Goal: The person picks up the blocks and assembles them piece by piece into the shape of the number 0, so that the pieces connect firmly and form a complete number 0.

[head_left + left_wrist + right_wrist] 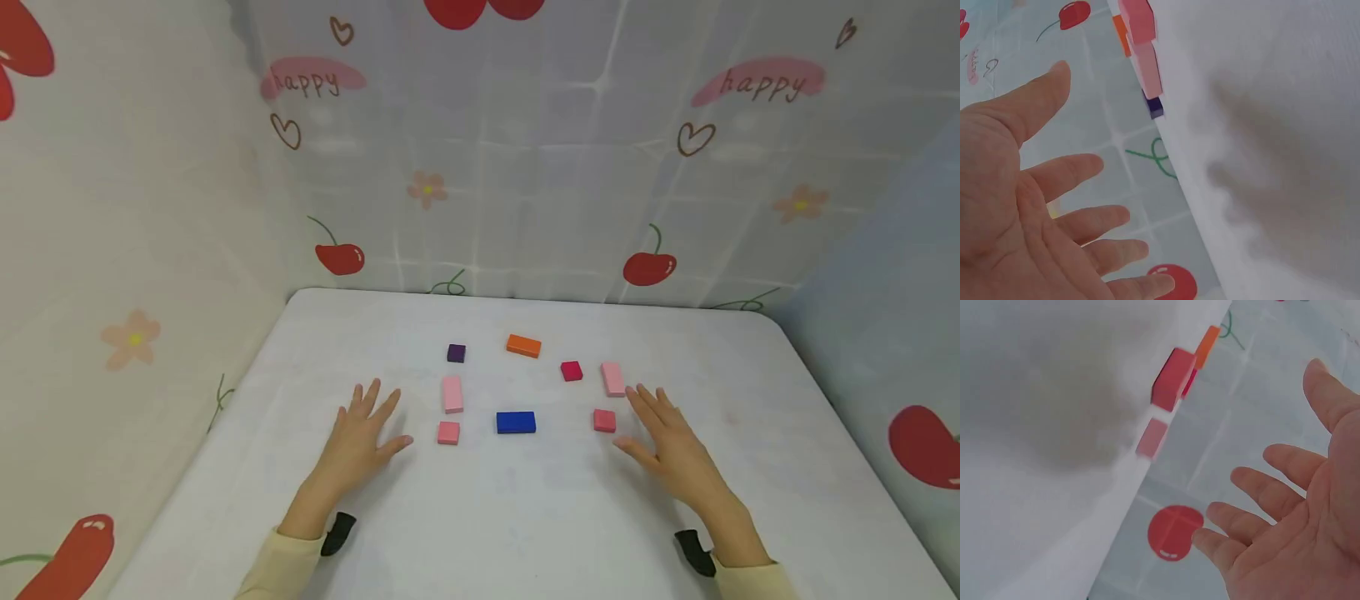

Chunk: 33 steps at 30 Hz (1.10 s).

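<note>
My left hand (357,443) is held over the table with its fingers spread, left of a pale pink block (452,394) and a small pink block (448,432). In the left wrist view its palm (991,206) shows nothing held. The right hand (672,447), also spread, has its fingertips near another pale pink block (612,379) and a small rose block (603,421). Between the hands lies a blue block (516,422). Farther back are a dark purple block (456,353), an orange block (523,346) and a small crimson block (572,371).
The blocks lie flat and apart on a white table (517,533) with rounded far corners. A patterned curtain (525,167) with cherries and hearts hangs behind the table and along both sides. Black straps (339,533) show at the wrists.
</note>
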Motion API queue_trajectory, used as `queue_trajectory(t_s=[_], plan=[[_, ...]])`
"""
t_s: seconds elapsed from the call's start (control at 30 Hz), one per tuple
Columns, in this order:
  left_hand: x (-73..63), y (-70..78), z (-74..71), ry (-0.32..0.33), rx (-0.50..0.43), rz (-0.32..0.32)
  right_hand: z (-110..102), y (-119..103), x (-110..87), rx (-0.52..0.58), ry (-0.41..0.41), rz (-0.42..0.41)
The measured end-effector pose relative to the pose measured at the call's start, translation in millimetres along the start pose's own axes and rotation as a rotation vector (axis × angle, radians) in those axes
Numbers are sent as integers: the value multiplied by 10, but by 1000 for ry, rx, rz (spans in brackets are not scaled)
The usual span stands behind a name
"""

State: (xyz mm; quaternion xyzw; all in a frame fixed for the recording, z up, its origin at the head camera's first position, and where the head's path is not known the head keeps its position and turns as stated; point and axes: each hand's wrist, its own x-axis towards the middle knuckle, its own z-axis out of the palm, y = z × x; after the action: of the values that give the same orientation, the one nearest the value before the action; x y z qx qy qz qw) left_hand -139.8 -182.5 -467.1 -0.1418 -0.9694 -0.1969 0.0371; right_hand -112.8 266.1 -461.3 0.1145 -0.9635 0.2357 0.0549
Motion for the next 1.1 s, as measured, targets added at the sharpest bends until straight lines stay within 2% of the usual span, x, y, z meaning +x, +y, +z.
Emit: queue_trajectory(t_s=[0.2, 0.47, 0.6, 0.87, 1.1], plan=[[53, 155, 82, -57, -81, 31, 146, -238, 130, 112, -76, -78], [118, 335, 189, -78, -188, -59, 338, -419, 412, 218, -172, -109], [115, 382, 242, -60, -242, -72, 411, -464, 518, 239, -193, -95], [149, 364, 315, -29, -295, -39, 553, -543, 652, 230, -237, -90], [178, 272, 381, -43, -368, -43, 631, -579, 677, 235, -255, -54]])
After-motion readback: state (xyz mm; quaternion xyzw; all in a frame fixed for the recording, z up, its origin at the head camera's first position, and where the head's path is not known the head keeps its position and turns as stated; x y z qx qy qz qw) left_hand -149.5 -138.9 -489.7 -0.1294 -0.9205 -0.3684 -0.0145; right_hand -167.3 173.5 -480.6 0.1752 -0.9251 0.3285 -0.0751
